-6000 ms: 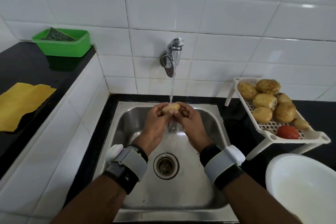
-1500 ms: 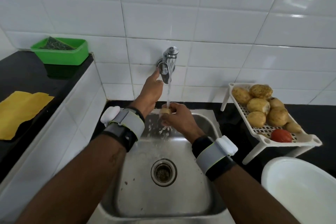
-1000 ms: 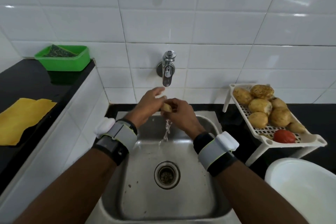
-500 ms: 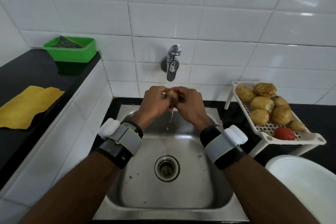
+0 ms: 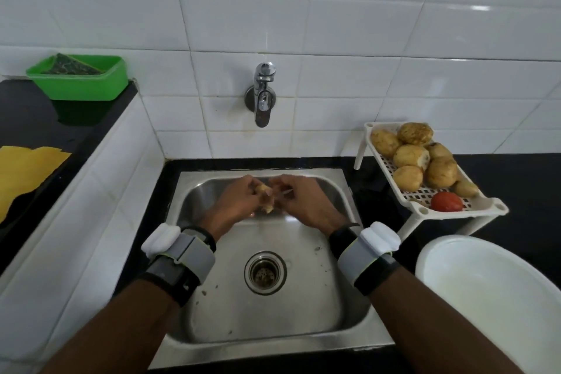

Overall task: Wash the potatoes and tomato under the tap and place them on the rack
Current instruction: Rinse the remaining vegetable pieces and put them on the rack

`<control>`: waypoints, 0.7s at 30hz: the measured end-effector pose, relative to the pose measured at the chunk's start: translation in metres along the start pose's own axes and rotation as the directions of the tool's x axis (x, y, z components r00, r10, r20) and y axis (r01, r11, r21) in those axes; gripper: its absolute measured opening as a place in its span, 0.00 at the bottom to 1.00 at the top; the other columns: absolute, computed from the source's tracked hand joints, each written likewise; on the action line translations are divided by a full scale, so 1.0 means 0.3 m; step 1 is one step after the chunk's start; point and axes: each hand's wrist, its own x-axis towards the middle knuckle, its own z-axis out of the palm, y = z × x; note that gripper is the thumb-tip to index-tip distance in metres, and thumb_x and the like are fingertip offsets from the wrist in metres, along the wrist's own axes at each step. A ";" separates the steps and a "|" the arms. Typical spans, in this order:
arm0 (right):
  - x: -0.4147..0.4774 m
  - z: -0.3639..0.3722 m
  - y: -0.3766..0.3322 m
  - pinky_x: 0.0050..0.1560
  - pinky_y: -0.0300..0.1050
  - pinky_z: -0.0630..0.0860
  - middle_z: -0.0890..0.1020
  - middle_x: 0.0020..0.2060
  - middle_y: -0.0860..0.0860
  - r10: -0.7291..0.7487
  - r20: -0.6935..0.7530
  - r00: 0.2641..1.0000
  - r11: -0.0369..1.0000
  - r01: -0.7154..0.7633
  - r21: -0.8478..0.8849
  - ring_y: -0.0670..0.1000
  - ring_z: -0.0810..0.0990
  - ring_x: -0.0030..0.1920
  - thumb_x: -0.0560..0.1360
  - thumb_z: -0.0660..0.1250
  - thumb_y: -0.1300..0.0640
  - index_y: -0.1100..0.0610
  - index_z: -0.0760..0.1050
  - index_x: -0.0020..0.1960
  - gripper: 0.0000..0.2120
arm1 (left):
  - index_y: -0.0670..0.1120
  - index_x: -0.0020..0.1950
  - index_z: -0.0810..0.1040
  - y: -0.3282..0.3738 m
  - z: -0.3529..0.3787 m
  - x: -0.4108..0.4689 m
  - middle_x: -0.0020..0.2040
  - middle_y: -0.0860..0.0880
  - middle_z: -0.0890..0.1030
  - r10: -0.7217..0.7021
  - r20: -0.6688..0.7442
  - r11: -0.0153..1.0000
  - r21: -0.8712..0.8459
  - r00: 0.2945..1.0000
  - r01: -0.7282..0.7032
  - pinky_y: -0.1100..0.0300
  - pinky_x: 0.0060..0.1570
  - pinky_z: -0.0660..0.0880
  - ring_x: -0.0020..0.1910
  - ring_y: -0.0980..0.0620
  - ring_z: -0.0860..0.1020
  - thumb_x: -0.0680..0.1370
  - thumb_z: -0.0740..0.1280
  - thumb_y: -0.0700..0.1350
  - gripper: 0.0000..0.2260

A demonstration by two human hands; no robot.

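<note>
A small potato (image 5: 265,196) sits between my two hands over the back of the steel sink (image 5: 343,307). My left hand (image 5: 236,202) and my right hand (image 5: 300,202) both curl their fingers round it, blurred by motion. The chrome tap (image 5: 263,94) on the tiled wall above runs no water. To the right stands a white rack (image 5: 425,194) carrying several potatoes (image 5: 411,156) and one red tomato (image 5: 447,201) at its near end.
A white bowl (image 5: 491,297) stands at the lower right on the black counter. A green tub (image 5: 79,77) and a yellow cloth (image 5: 24,170) lie on the raised counter to the left. The drain (image 5: 265,272) is in the sink's middle.
My left hand reached to the tap and came back to the potato. The water stream has stopped. Both hands dropped lower into the sink with the potato.
</note>
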 end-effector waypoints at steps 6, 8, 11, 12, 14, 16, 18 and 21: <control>-0.024 -0.016 0.043 0.51 0.46 0.78 0.85 0.46 0.51 0.000 -0.065 0.998 0.995 -0.007 -0.103 0.49 0.82 0.46 0.72 0.71 0.55 0.55 0.82 0.55 0.12 | 0.51 0.44 0.76 0.039 0.075 0.003 0.43 0.48 0.84 0.059 0.031 0.998 0.002 0.998 -0.059 0.49 0.48 0.82 0.45 0.49 0.83 0.78 0.68 0.52 0.07; -0.042 -0.058 0.066 0.49 0.45 0.78 0.85 0.45 0.50 0.015 -0.093 0.996 0.990 -0.028 -0.140 0.49 0.82 0.45 0.71 0.72 0.55 0.53 0.82 0.54 0.12 | 0.52 0.46 0.76 0.059 0.097 0.004 0.45 0.48 0.84 0.081 0.068 0.995 -0.057 0.994 -0.077 0.50 0.49 0.81 0.46 0.49 0.83 0.78 0.67 0.54 0.07; -0.095 -0.171 0.111 0.51 0.46 0.78 0.85 0.47 0.52 0.024 -0.175 0.984 0.982 -0.056 -0.180 0.50 0.82 0.48 0.69 0.74 0.56 0.54 0.82 0.55 0.15 | 0.49 0.52 0.77 0.108 0.161 0.021 0.49 0.47 0.84 0.151 0.086 0.980 -0.143 0.985 -0.138 0.48 0.53 0.80 0.48 0.49 0.84 0.79 0.65 0.52 0.08; -0.113 -0.215 0.127 0.52 0.44 0.78 0.84 0.49 0.52 0.038 -0.210 0.977 0.979 -0.078 -0.187 0.49 0.81 0.48 0.69 0.74 0.57 0.54 0.81 0.57 0.16 | 0.47 0.54 0.77 0.126 0.183 0.025 0.50 0.46 0.84 0.177 0.085 0.972 -0.172 0.980 -0.161 0.48 0.53 0.80 0.47 0.49 0.84 0.80 0.65 0.50 0.08; -0.159 -0.307 0.152 0.51 0.35 0.75 0.82 0.52 0.51 0.078 -0.259 0.963 0.973 -0.129 -0.189 0.46 0.79 0.47 0.71 0.73 0.58 0.54 0.80 0.60 0.17 | 0.47 0.57 0.76 0.167 0.232 0.027 0.52 0.45 0.84 0.219 0.096 0.958 -0.212 0.971 -0.195 0.52 0.52 0.81 0.46 0.51 0.85 0.81 0.64 0.41 0.05; -0.216 -0.403 0.186 0.47 0.27 0.71 0.81 0.53 0.49 0.117 -0.318 0.941 0.969 -0.178 -0.170 0.44 0.78 0.47 0.73 0.71 0.61 0.56 0.78 0.62 0.18 | 0.48 0.56 0.75 0.224 0.301 0.023 0.53 0.46 0.83 0.268 0.124 0.941 -0.247 0.955 -0.232 0.53 0.51 0.81 0.45 0.50 0.85 0.80 0.62 0.34 0.11; -0.270 -0.492 0.216 0.46 0.30 0.73 0.80 0.52 0.48 0.164 -0.378 0.911 0.961 -0.234 -0.148 0.44 0.78 0.46 0.74 0.70 0.63 0.56 0.77 0.64 0.19 | 0.49 0.54 0.76 0.284 0.364 0.012 0.53 0.46 0.83 0.329 0.139 0.924 -0.253 0.934 -0.288 0.54 0.50 0.80 0.46 0.51 0.84 0.77 0.63 0.30 0.15; -0.352 -0.619 0.277 0.49 0.37 0.73 0.80 0.54 0.48 0.266 -0.433 0.861 0.926 -0.353 -0.132 0.47 0.79 0.48 0.74 0.70 0.62 0.54 0.76 0.66 0.20 | 0.52 0.51 0.78 0.386 0.470 -0.014 0.49 0.49 0.85 0.445 0.169 0.883 -0.245 0.879 -0.400 0.57 0.51 0.79 0.47 0.54 0.84 0.76 0.64 0.32 0.14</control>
